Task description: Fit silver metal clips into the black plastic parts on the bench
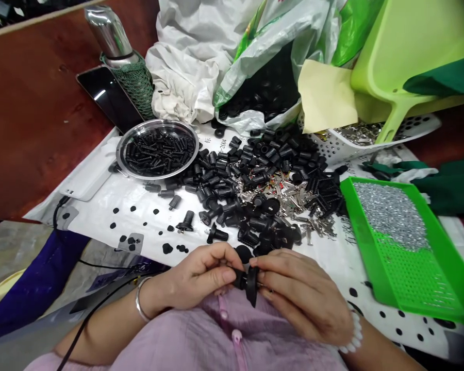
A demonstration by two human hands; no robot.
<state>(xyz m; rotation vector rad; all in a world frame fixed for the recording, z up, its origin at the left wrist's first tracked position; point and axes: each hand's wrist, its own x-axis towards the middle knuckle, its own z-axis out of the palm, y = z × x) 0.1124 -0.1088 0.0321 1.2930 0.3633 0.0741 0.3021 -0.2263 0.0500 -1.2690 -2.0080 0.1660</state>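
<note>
Close to the chest, a person's left hand pinches a short black cylinder between thumb and forefinger, while the right hand grips a black disc that stands on edge directly beside it. A bit of metal shows between the two parts; whether they are fully joined cannot be told. A silver bangle circles the left wrist and a white beaded bracelet the right, above a lilac shirt.

Just beyond the fingers, finished-looking black plugs lie scattered at the near edge of a heap of black sleeves and flat metal strips, spread over the bench's white, black-spotted sheet. To the heap's left sits a steel bowl of ribbed black pieces; to its right, a green tray carries small silvery pieces massed toward its far end.

Farther back, a phone leans against a bottle in green netting, a plastic bag gapes over black rings, and a lime dustpan rests on a white perforated basket.
</note>
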